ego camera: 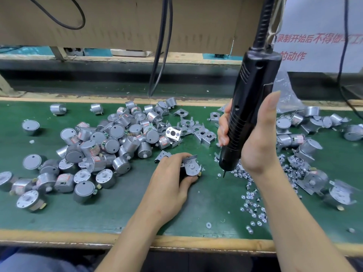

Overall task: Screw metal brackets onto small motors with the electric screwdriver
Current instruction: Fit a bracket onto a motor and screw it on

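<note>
- Nearby, the left hand (169, 179) grips a bracketed motor (191, 168) on the mat (117, 213): small, rigid, probably slick, best clamped round its can.
- The right hand (255, 138) wraps the electric screwdriver (249, 99), its bit (224, 173) hovering just beside.
- Beyond, spare motors (110, 142) lie heaped.

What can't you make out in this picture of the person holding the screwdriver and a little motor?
All in the head view.
The bit of the electric screwdriver: too small to tell if a screw sits on it.
The motor in the left hand: body hidden by the fingers and its bracket.
The red writing on the sign: cut off by the right edge and the screwdriver.
</note>
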A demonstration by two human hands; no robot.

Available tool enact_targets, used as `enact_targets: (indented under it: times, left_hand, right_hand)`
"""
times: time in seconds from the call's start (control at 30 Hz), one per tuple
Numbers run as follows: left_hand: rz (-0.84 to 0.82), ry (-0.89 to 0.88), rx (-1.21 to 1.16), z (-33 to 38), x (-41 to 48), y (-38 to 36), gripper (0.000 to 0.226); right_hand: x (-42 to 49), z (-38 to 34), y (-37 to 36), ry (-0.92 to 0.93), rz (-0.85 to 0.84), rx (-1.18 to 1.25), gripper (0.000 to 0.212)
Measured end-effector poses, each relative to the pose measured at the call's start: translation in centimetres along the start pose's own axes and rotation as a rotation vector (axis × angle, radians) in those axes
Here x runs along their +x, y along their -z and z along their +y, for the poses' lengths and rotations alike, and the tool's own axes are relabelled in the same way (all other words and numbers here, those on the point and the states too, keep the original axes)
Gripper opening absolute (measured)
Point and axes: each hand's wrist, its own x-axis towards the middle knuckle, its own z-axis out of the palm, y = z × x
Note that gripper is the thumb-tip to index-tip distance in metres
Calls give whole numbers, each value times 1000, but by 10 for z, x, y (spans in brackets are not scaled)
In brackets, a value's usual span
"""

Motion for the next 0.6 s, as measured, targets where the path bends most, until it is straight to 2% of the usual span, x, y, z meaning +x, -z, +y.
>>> enact_targets:
  times: [0.6]
  left_hand:
    - [22, -15, -7, -3, 0, -3, 39]
  right_hand:
    - [-4, 8, 0, 83, 47, 7, 67]
